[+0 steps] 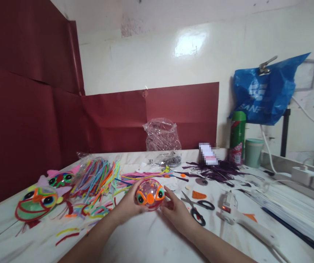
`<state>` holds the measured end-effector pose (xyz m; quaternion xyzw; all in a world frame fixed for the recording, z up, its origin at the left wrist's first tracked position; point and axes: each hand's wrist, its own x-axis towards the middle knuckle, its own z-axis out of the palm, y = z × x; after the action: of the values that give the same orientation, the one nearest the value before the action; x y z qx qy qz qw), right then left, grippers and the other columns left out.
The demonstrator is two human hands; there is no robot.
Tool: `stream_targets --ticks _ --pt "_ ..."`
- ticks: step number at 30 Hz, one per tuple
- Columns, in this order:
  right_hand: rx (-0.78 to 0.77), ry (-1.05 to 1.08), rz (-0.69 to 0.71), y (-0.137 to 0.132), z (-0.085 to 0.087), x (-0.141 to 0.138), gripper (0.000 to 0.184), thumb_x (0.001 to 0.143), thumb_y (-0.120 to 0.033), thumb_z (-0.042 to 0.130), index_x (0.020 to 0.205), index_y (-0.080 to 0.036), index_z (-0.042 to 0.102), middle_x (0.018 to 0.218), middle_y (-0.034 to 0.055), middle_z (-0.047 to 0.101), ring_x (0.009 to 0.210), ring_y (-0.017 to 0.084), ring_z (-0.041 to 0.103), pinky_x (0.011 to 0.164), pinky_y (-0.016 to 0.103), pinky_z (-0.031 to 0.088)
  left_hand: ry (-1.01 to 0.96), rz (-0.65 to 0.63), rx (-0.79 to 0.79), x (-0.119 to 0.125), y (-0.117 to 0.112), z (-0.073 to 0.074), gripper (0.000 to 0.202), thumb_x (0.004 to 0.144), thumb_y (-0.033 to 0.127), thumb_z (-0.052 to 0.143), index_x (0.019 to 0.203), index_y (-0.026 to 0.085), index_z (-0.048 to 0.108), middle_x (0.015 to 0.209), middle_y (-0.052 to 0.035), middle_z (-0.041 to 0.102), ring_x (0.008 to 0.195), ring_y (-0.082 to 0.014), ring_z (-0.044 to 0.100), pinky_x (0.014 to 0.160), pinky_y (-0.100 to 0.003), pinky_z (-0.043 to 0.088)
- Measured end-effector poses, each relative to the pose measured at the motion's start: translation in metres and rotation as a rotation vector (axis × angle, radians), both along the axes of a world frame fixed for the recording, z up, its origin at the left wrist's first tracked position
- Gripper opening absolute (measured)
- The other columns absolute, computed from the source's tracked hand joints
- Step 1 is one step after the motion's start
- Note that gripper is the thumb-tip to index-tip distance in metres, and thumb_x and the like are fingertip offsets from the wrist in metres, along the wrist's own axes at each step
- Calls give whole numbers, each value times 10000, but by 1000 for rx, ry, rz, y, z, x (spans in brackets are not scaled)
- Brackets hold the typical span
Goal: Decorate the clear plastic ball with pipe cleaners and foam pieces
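Note:
Between my two hands is a clear round craft ball [150, 187] with a face on it: dark eyes ringed in green and orange, and an orange round nose. My left hand [131, 201] wraps its left side. On its right side, the fingers of my right hand [176, 207] curve against it. Just right of that hand, black-handled scissors [196, 206] lie spread on the white table. An orange felt piece [199, 195] rests beside them.
Two finished-looking face crafts [36, 204] sit at left, by bundled pipe cleaners [99, 179]. A hot glue gun [244, 221] lies at right, below purple tassels [219, 170]. Farther right are a power strip [307, 177], a green can [238, 129] and a cup [253, 152].

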<state>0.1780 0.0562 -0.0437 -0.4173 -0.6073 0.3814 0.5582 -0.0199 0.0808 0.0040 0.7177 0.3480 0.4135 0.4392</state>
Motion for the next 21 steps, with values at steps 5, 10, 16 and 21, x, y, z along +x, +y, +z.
stream_targets --ticks 5,10,16,21 --pt "-7 10 -183 -3 8 1 425 643 -217 597 1063 -183 543 988 75 650 697 172 627 639 307 516 18 124 106 -2 -1 5 816 508 164 775 1249 247 444 1282 -102 497 1116 -268 513 875 -351 445" --pt "-170 49 -246 -4 12 5 291 690 -358 584 545 -223 370 418 -80 383 399 90 368 398 221 294 -39 597 332 -9 9 15 169 678 331 620 680 191 527 659 23 541 651 -149 522 634 -251 414" --pt "-306 142 -103 -6 11 1 369 748 -503 465 586 -245 258 430 -117 253 339 67 264 338 212 218 -73 713 329 -20 18 19 325 779 386 448 528 205 350 489 69 314 479 -103 322 481 -220 282" --pt "-306 129 -72 -8 9 3 341 769 -481 469 587 -227 333 425 -99 351 350 61 309 362 208 239 -94 702 288 -21 19 19 305 785 391 425 547 201 398 493 61 360 483 -106 348 478 -218 292"
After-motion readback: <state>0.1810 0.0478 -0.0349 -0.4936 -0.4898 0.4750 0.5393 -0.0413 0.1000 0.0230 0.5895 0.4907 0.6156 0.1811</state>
